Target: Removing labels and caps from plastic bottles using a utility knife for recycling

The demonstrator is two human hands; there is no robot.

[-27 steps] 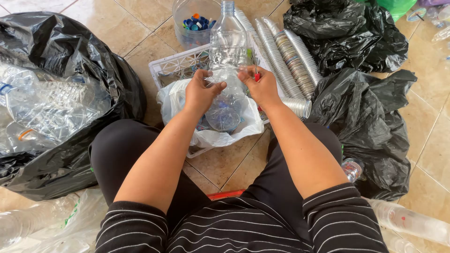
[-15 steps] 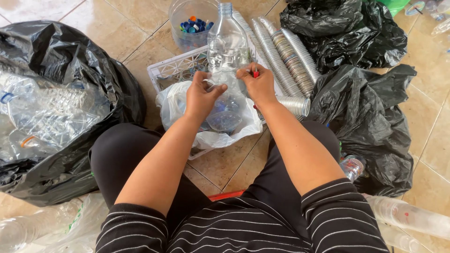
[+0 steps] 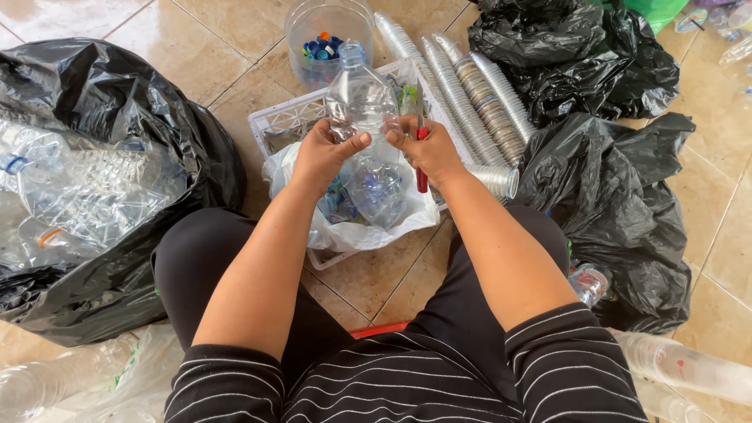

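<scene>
— Above the white crate (image 3: 270, 125), what's being held?

— A clear plastic bottle (image 3: 360, 98), upright, over a white bag (image 3: 352, 235) that sits in the crate. The left hand (image 3: 325, 153) is wrapped round its lower left side; the right hand (image 3: 427, 149) is closed on its right side, with a red-handled tool (image 3: 421, 168) tucked in the same grip.

— And around that?

— Behind the crate, a clear tub (image 3: 329, 31) of coloured caps. To the right, rows of stacked cups (image 3: 478, 86). On the left, a black sack (image 3: 117, 180) full of clear bottles; more black bags (image 3: 611, 204) on the right.
</scene>
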